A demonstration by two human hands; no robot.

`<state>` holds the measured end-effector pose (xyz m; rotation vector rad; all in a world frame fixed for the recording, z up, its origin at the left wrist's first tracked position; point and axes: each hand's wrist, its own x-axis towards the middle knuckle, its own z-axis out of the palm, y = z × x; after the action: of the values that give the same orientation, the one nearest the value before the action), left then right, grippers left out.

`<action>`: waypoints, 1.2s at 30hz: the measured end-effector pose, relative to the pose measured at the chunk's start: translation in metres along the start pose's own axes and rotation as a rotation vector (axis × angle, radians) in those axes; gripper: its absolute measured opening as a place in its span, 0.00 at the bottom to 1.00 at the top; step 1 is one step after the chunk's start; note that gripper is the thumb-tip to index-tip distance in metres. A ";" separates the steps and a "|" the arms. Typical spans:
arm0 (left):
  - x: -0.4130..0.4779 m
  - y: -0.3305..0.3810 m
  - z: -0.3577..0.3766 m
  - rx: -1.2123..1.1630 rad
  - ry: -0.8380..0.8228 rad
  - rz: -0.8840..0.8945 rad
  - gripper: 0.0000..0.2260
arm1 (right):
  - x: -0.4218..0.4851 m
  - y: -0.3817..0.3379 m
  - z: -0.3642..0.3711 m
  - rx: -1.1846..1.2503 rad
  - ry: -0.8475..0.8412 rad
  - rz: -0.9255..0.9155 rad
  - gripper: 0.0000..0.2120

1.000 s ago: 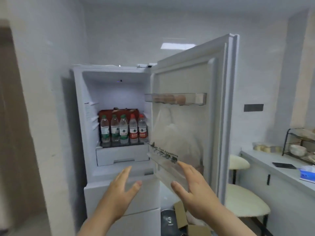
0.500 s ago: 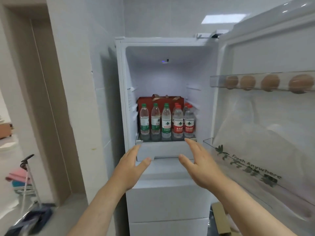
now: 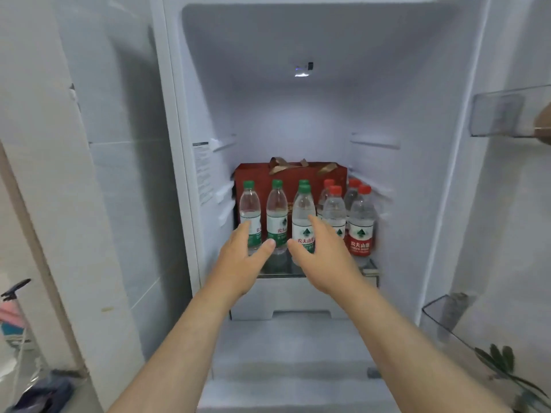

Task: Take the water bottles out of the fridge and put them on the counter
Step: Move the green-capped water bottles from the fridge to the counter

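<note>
The water bottles (image 3: pixel 304 213) were stood on the fridge shelf (image 3: pixel 368 269), in front of a red box (image 3: pixel 298 174). The left hand (image 3: pixel 241 259) and right hand (image 3: pixel 323 259) were held open right by them; nothing was gripped.

White wall (image 3: pixel 38 189) left; pink item (image 3: pixel 9 314) at far-left edge.

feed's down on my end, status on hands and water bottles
Left hand open at leftmost green-capped bottle. Right hand open at front green-capped bottle. None gripped, nothing in the way.

Soft, cool glow from the fridge lamp (image 3: pixel 302 71); blurred, warped edges.
</note>
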<state>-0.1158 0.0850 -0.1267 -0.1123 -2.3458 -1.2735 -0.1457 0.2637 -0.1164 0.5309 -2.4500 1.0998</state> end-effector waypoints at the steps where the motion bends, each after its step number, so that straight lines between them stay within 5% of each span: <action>1: 0.017 -0.003 0.004 -0.007 0.018 0.014 0.26 | 0.019 0.005 0.007 0.018 0.001 0.016 0.37; 6: 0.093 -0.027 0.014 -0.056 0.121 -0.026 0.26 | 0.094 0.028 0.040 0.049 0.081 0.057 0.32; 15: 0.191 -0.078 0.043 -0.120 0.302 -0.256 0.37 | 0.173 0.059 0.079 0.027 0.152 0.266 0.46; 21: 0.221 -0.109 0.062 -0.119 0.357 -0.293 0.32 | 0.181 0.072 0.091 0.105 0.237 0.247 0.25; 27: 0.218 -0.124 0.073 -0.073 0.420 -0.260 0.26 | 0.151 0.087 0.106 0.146 0.190 0.292 0.43; 32: 0.212 -0.121 0.072 -0.114 0.427 -0.349 0.25 | 0.139 0.097 0.110 0.174 0.237 0.331 0.28; 36: 0.193 -0.106 0.068 -0.110 0.417 -0.277 0.23 | 0.136 0.089 0.104 0.220 0.210 0.315 0.26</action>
<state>-0.3418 0.0517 -0.1555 0.4180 -1.9778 -1.3964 -0.3253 0.2152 -0.1663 0.0823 -2.2910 1.4805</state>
